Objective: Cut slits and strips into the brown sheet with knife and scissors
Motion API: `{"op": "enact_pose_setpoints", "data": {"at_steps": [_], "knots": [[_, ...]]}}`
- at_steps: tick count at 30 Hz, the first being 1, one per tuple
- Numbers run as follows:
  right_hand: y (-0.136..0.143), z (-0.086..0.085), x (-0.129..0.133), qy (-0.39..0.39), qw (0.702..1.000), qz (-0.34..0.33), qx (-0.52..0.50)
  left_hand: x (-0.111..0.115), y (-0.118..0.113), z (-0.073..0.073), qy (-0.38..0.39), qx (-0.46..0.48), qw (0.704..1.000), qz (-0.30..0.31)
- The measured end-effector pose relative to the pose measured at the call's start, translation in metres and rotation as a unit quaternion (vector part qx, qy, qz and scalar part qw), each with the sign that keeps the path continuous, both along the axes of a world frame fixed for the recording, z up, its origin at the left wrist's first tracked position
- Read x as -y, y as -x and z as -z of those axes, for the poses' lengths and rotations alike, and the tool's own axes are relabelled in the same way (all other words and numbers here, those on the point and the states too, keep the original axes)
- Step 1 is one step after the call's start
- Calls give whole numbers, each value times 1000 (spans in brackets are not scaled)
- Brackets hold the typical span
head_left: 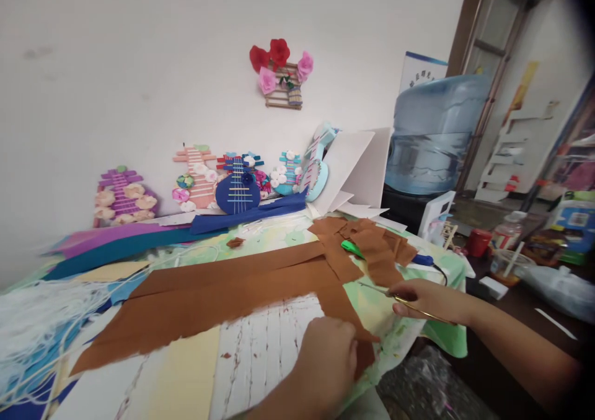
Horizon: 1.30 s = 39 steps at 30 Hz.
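Note:
Brown sheets of cloth or paper point(223, 293) lie across the table over white and cream boards. My left hand point(328, 352) rests at the right edge of the white board point(264, 345), its fingers curled against a brown piece; what they pinch, if anything, is hidden. In my right hand point(421, 302) are gold-handled scissors point(430, 316), their blades pointing left above the green table cover. A pile of brown scraps point(383, 246) sits just beyond the scissors, with a green-handled tool point(352, 248) among it.
Craft instruments point(238, 188) stand along the wall beside leaning white boards point(365, 172). White cords point(37, 327) lie in a tangle at the left. A blue water jug point(434, 138) stands at the back right, and a dark side table point(515, 321) holds cups and bottles.

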State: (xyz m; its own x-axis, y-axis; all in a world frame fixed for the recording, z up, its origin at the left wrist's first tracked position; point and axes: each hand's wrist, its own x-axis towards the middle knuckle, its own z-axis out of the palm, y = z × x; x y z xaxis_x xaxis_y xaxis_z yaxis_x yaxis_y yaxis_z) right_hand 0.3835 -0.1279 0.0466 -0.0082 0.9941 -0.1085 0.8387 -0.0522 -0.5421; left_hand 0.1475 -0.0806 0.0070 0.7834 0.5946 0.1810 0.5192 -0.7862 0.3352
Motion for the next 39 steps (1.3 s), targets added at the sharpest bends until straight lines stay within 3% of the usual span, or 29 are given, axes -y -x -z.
{"op": "enact_pose_setpoints", "data": {"at_steps": [3, 7, 12, 16, 20, 23, 26, 32, 39], "knots": [[-5, 9, 11, -6, 1000, -11, -21, -14, 0, -21, 69, 36, 997, -12], [-13, 23, 18, -66, 997, 16, 26, -56, -6, -40, 172, 49, 983, -42], [-14, 25, 20, -134, 979, 30, 153, -114, -15, -35, 233, 14, 967, -101], [-1, 20, 23, -145, 974, 21, 172, -138, -22, -29, 173, -8, 978, -116], [10, 22, 27, -117, 978, 11, 170, -126, -20, -38, 57, -11, 995, -86], [13, 25, 27, -98, 983, 18, 157, -101, -14, -47, -2, -29, 1000, 7], [15, 27, 23, -89, 984, 19, 156, -84, -11, -47, -41, -68, 994, 78], [20, 35, 11, -97, 981, -20, 165, -92, -16, -22, -64, -121, 990, 35], [20, 35, 8, -91, 980, -7, 179, -69, -22, -21, -93, -110, 986, 88]]}}
